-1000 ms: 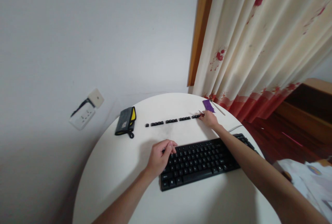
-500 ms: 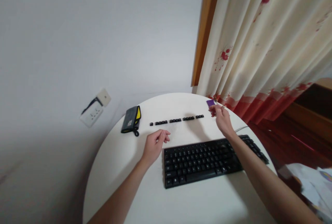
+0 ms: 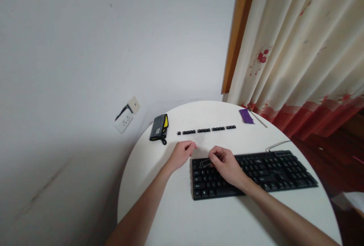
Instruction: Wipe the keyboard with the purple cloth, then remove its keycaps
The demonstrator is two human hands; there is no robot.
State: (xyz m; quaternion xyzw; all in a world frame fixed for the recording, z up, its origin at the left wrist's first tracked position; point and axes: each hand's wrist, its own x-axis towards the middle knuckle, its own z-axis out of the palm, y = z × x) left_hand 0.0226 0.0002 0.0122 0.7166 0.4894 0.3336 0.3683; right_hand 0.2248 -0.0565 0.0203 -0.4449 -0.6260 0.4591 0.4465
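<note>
A black keyboard (image 3: pixel 264 170) lies on the round white table (image 3: pixel 227 219). My right hand (image 3: pixel 227 165) hovers over the keyboard's left end, fingers pinched on a thin wire tool (image 3: pixel 204 162) whose tip touches the upper-left keys. My left hand (image 3: pixel 182 154) rests on the table just off the keyboard's top-left corner, its fingers curled together with nothing visible in them. Behind the hands, a row of loose black keycaps (image 3: pixel 207 129) is lined up in small groups.
A grey and yellow pouch (image 3: pixel 159 127) lies left of the keycap row. A purple piece (image 3: pixel 246 116) and a thin stick (image 3: pixel 259 120) sit at the far right edge. The keyboard cable (image 3: pixel 277 145) curls off its back. A wall socket (image 3: pixel 125 119) and curtain (image 3: pixel 298 48) stand beyond.
My right hand came back from the far right end of the keycap row to the keyboard's left end, carrying the wire tool. My left hand slid off the keyboard corner onto the table.
</note>
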